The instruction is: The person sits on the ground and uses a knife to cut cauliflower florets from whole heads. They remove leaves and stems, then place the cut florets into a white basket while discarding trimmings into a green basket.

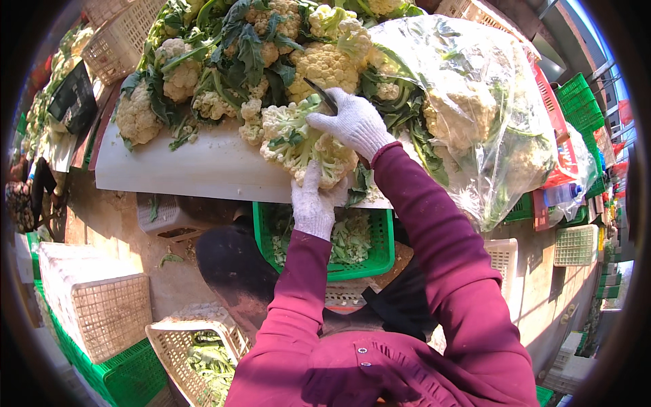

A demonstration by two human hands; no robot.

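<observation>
A pale cauliflower head [305, 145] is held over the near edge of a white tabletop [188, 168], its branching stalks facing up. My left hand [315, 206], in a white knit glove, grips it from the near side, with the thumb over the stalks. My right hand [353, 122], gloved too, is closed around a dark-bladed knife [320, 95]. The blade points up and left, and the right thumb lies by the cauliflower's upper edge. Below my left hand stands a green plastic basket [325, 276] holding small florets [351, 244].
Leafy cauliflowers [244, 46] are heaped across the table's far side. A clear plastic bag [488, 117] with cauliflowers bulges at right. On the left, a cream crate [109, 310] rests on a green crate [135, 374]. Another cream crate [190, 328] holds leaf trimmings. Someone [25, 198] is at far left.
</observation>
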